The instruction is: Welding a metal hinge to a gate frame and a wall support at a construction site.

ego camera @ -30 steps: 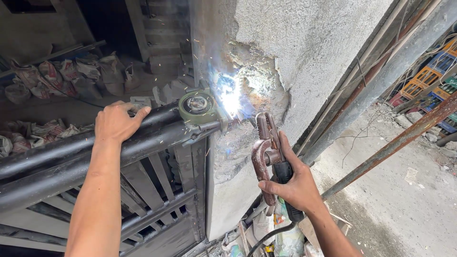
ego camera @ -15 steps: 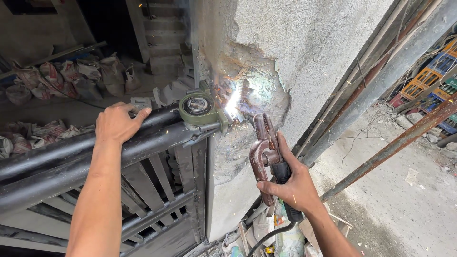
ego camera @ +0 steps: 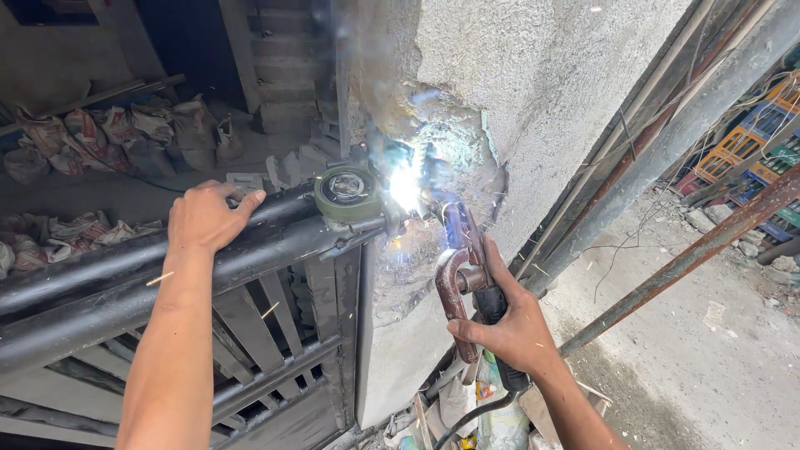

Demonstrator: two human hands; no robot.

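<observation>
While my right hand (ego camera: 512, 329) grips the rusty electrode holder (ego camera: 460, 267) just below the bright arc (ego camera: 406, 187), my left hand (ego camera: 208, 218) clasps the dark gate's top rail (ego camera: 125, 275) to the arc's left. Sparks scatter beside my bare skin and could burn it. If my left hand slips, the gate might shift and spoil the weld against the rough concrete wall (ego camera: 533, 100).

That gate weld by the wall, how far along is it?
Done: the gate already stands against the wall. In hand: the right hand holds the welding holder at a bright arc while the left hand steadies the top rail. Left: glare hides the joint, so I cannot tell.
</observation>
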